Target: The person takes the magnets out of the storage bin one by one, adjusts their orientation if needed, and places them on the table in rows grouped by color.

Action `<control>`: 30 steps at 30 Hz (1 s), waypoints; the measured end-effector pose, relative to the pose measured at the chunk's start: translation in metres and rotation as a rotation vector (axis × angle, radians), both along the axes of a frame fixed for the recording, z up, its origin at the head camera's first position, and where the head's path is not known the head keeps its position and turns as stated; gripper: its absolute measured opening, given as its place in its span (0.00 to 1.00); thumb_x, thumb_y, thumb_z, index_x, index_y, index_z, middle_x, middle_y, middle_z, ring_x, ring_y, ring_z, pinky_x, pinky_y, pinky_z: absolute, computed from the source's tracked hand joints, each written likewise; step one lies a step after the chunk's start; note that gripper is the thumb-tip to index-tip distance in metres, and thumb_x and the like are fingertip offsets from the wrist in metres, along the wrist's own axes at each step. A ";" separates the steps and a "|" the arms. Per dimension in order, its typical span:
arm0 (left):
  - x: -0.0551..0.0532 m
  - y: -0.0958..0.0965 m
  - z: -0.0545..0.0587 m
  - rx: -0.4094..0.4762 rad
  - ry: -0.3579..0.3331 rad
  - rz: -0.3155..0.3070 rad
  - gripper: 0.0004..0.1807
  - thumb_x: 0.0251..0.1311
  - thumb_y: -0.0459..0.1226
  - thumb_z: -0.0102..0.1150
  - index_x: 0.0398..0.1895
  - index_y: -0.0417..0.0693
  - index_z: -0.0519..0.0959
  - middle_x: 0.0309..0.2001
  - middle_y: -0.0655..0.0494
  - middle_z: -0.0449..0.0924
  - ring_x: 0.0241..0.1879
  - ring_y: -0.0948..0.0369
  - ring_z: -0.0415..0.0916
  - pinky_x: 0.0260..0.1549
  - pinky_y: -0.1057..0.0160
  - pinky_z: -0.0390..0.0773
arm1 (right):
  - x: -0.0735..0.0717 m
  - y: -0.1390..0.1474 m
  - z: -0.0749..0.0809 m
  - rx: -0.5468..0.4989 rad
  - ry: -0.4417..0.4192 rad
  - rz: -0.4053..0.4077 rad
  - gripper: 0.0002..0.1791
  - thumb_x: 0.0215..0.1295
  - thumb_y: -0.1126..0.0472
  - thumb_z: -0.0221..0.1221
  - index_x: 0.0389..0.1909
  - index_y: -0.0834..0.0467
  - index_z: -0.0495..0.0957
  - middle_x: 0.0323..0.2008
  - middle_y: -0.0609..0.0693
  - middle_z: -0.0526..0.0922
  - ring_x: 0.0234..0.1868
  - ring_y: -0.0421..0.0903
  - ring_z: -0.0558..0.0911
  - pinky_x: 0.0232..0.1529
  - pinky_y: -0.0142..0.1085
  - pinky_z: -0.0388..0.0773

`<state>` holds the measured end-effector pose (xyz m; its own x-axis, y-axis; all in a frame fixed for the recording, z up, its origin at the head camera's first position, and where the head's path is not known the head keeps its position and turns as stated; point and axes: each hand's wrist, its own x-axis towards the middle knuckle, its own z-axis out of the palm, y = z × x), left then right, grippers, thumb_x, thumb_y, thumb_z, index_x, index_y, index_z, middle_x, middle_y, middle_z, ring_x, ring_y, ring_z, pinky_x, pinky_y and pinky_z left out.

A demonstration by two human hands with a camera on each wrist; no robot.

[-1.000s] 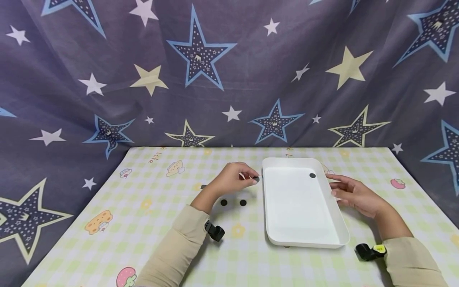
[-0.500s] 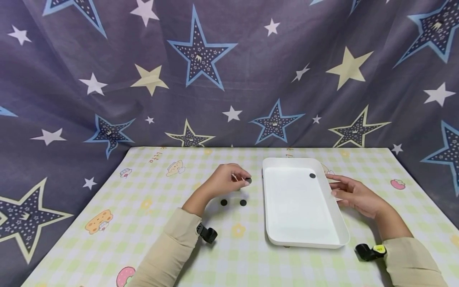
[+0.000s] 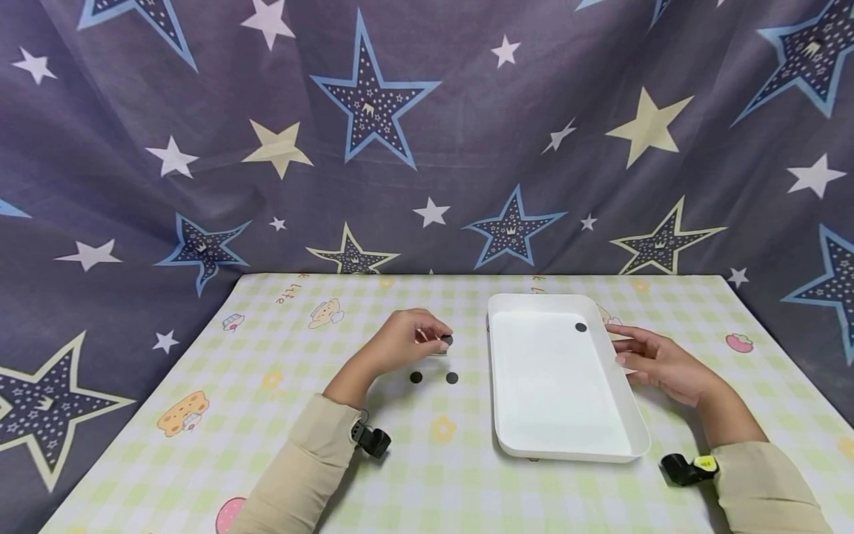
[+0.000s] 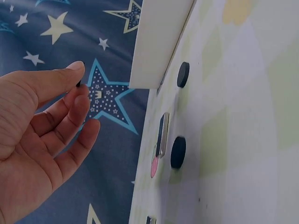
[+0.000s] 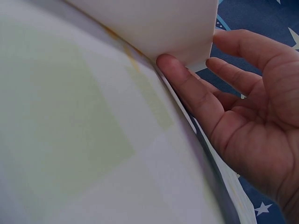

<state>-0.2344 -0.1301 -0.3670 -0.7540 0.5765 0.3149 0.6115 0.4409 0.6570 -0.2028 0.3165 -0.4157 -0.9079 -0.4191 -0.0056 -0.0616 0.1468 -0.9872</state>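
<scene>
My left hand pinches a small black disc between thumb and fingertips, raised over the table left of the white tray. In the left wrist view the held disc shows only as a thin dark edge. Two more black discs, a left one and a right one, lie on the cloth nearer the front. Another black disc is inside the tray at its far right. My right hand rests its extended fingertips against the tray's right wall.
A dark rectangular piece with a silvery edge lies near the loose discs, and part of a similar piece shows at the left wrist view's bottom. A checked cloth covers the table. A star-patterned curtain hangs behind.
My left hand has drawn back leftward from the tray's left edge, still pinching the disc. My right hand and the tray have stayed in place.
</scene>
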 end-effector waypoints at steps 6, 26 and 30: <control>0.002 -0.011 0.000 -0.012 0.030 0.009 0.09 0.56 0.31 0.70 0.41 0.41 0.86 0.34 0.57 0.82 0.32 0.65 0.77 0.35 0.64 0.81 | 0.000 0.000 0.000 -0.004 -0.003 0.000 0.29 0.73 0.68 0.51 0.73 0.54 0.60 0.55 0.49 0.71 0.51 0.40 0.78 0.44 0.39 0.82; 0.009 -0.042 0.000 -0.014 -0.062 0.094 0.09 0.57 0.31 0.68 0.41 0.43 0.86 0.35 0.57 0.83 0.35 0.62 0.79 0.37 0.62 0.81 | 0.001 -0.001 0.001 0.017 -0.017 -0.014 0.30 0.73 0.67 0.52 0.74 0.55 0.59 0.56 0.51 0.70 0.51 0.39 0.78 0.44 0.39 0.82; 0.007 -0.050 -0.002 -0.033 -0.118 0.080 0.07 0.57 0.30 0.67 0.40 0.41 0.86 0.34 0.56 0.84 0.35 0.61 0.79 0.37 0.63 0.82 | 0.001 -0.001 0.002 0.018 -0.017 -0.015 0.30 0.74 0.67 0.51 0.74 0.56 0.58 0.56 0.52 0.70 0.51 0.39 0.78 0.44 0.39 0.82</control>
<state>-0.2271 -0.1796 -0.3689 -0.8286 0.5215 0.2035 0.4931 0.5079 0.7064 -0.2021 0.3152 -0.4138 -0.9139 -0.4049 -0.0289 -0.0421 0.1652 -0.9854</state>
